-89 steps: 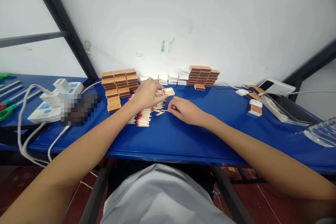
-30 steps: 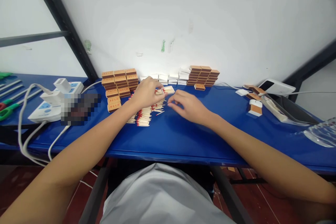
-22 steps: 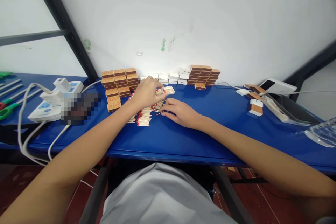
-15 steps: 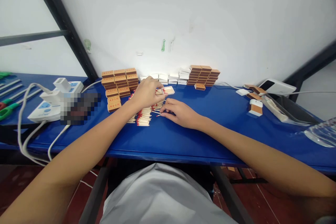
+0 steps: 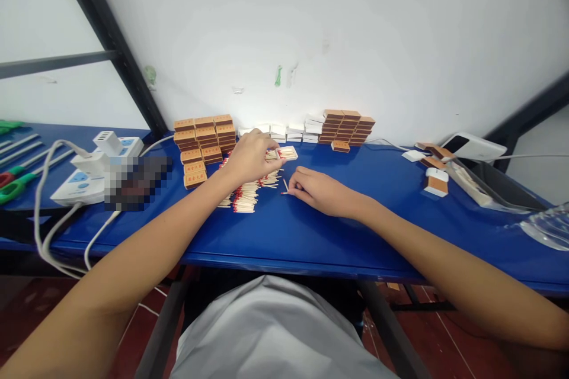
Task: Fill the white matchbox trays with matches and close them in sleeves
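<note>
My left hand (image 5: pixel 255 157) is closed around one end of a white matchbox tray (image 5: pixel 291 154), which is held above the table with several red-tipped matches inside. Just below and to its right, my right hand (image 5: pixel 313 189) pinches a match (image 5: pixel 285 185) between thumb and fingers; a red tip shows by the fingertips. A heap of loose matches (image 5: pixel 245 196) lies on the blue table, partly covered by my left hand and forearm.
Stacked brown matchboxes (image 5: pixel 195 157) stand at back left, more matchboxes (image 5: pixel 342 127) at back right, with white trays (image 5: pixel 296 132) between. A power strip (image 5: pixel 84 183) and cables occupy the left. A white device (image 5: pixel 473 148) and a dark holder (image 5: pixel 495 183) stand at right.
My right hand has moved a little to the right, away from the match heap, with the match between its fingers. My left hand keeps the tray in nearly the same place.
</note>
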{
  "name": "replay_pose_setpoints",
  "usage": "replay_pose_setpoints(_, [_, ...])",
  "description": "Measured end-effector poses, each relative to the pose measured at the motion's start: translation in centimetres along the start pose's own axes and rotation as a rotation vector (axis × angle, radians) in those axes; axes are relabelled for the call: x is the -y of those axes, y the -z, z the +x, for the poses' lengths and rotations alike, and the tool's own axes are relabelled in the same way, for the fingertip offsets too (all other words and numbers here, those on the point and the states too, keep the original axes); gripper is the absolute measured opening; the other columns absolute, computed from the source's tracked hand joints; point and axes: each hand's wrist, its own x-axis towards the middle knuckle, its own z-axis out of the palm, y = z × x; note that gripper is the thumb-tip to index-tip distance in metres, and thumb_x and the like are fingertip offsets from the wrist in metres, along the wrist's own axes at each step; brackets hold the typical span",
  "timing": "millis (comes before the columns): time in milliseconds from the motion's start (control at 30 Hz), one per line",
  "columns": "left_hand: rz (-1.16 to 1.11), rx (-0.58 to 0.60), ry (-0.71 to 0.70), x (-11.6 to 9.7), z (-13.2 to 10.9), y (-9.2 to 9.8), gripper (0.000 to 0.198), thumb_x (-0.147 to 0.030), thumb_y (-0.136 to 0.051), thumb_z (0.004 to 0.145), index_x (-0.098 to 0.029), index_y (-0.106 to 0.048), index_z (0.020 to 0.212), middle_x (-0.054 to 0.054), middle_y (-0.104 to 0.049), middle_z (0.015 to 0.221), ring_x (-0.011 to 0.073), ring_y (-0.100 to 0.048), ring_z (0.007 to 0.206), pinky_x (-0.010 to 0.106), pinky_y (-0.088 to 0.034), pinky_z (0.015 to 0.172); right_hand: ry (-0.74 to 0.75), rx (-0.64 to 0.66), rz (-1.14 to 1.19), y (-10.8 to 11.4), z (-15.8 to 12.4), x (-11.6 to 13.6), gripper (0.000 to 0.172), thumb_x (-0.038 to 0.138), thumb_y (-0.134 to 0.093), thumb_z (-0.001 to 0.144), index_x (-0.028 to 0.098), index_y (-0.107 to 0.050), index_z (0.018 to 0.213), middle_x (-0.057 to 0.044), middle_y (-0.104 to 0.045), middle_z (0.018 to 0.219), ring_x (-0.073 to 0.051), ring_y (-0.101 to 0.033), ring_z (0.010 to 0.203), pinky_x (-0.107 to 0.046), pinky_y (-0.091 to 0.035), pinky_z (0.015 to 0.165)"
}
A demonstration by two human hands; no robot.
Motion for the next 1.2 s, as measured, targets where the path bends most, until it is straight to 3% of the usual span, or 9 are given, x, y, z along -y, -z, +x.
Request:
replay_pose_setpoints(167, [0.012, -0.018, -0.006, 0.0, 0.0, -0.1, 0.025, -0.042, -0.068, 0.093, -0.020, -0.080, 0.095, 0.011, -0.079, 0.098, 0.0325, -0.066, 0.102, 0.048, -0.052, 0.093, -0.056, -0.030, -0.050, 0.1, 0.0, 0.4, 0.014, 0.025, -0.052, 0.107, 0.020, -0.061, 0.098, -0.009, -0.064, 0.101, -0.022, -0.062, 0.084, -0.035, -0.048, 0.077])
replay_pose_setpoints(367, [0.027, 0.000, -0.013, 0.0, 0.0, -0.1, 0.031, -0.046, -0.070, 0.093, -0.018, -0.080, 0.098, 0.012, -0.079, 0.099, 0.0329, -0.067, 0.102, 0.048, -0.052, 0.094, -0.099, 0.056, -0.064, 0.6, -0.4, 0.2, 0.018, 0.028, -0.053, 0.108, 0.021, -0.059, 0.092, -0.010, -0.066, 0.101, -0.021, -0.063, 0.084, -0.034, -0.047, 0.077])
replay_pose_setpoints(633, [0.028, 0.009, -0.026, 0.3, 0.0, -0.3, 0.032, -0.046, -0.071, 0.093, -0.017, -0.080, 0.102, 0.012, -0.079, 0.100, 0.0321, -0.066, 0.102, 0.046, -0.051, 0.095, -0.361, -0.022, -0.121, 0.6, 0.9, 0.0, 0.023, 0.041, -0.063, 0.104, 0.021, -0.064, 0.093, -0.008, -0.072, 0.102, -0.021, -0.063, 0.084, -0.031, -0.041, 0.073])
replay_pose_setpoints(833, [0.020, -0.001, -0.027, 0.3, 0.1, -0.3, 0.030, -0.045, -0.073, 0.092, -0.017, -0.081, 0.099, 0.012, -0.078, 0.097, 0.0323, -0.065, 0.101, 0.047, -0.051, 0.093, -0.324, 0.036, -0.116, 0.9, 0.8, -0.7, 0.012, 0.025, -0.060, 0.101, 0.020, -0.066, 0.091, -0.008, -0.072, 0.097, -0.021, -0.063, 0.085, -0.030, -0.041, 0.073])
replay_pose_setpoints(1067, [0.025, -0.002, -0.026, 0.4, 0.0, -0.3, 0.032, -0.048, -0.070, 0.094, -0.018, -0.080, 0.098, 0.012, -0.078, 0.096, 0.0325, -0.065, 0.101, 0.047, -0.051, 0.092, -0.232, 0.106, 0.009, 2.0, -0.2, -1.3, 0.016, 0.030, -0.059, 0.100, 0.020, -0.068, 0.091, -0.006, -0.071, 0.091, -0.019, -0.061, 0.079, -0.030, -0.041, 0.071])
replay_pose_setpoints(1200, [0.025, 0.000, -0.022, 0.3, 0.0, -0.3, 0.032, -0.047, -0.069, 0.094, -0.017, -0.081, 0.099, 0.012, -0.078, 0.097, 0.0330, -0.066, 0.101, 0.048, -0.052, 0.093, -0.184, 0.099, 0.074, 2.1, -0.3, -1.1, 0.027, 0.043, -0.058, 0.101, 0.020, -0.070, 0.093, -0.006, -0.069, 0.090, -0.019, -0.059, 0.077, -0.031, -0.041, 0.070])
